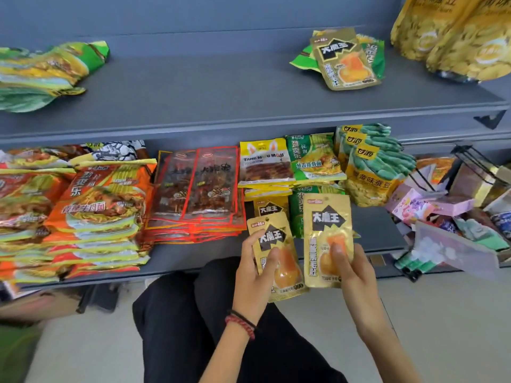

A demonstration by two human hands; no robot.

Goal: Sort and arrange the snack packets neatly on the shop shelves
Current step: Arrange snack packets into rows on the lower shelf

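Observation:
My left hand (255,268) grips a gold snack packet (279,261) with a black label and an orange picture, thumb across its front. My right hand (351,268) holds a second matching gold packet (326,230) upright beside it, thumb on its lower front. Both are held in front of the lower shelf's edge (193,268). A third gold packet (269,207) of the same kind lies on the lower shelf just behind them. Another one (343,59) rests on green packets on the upper shelf (207,87) at the right.
The lower shelf holds stacks of orange noodle packets (94,205), red-edged clear packets (199,189), yellow packets (265,164), green packets (315,158) and bean bags (373,167). Green packets (47,73) lie upper left, yellow bags (453,37) upper right. A cluttered pile of boxes (453,217) sits at the right.

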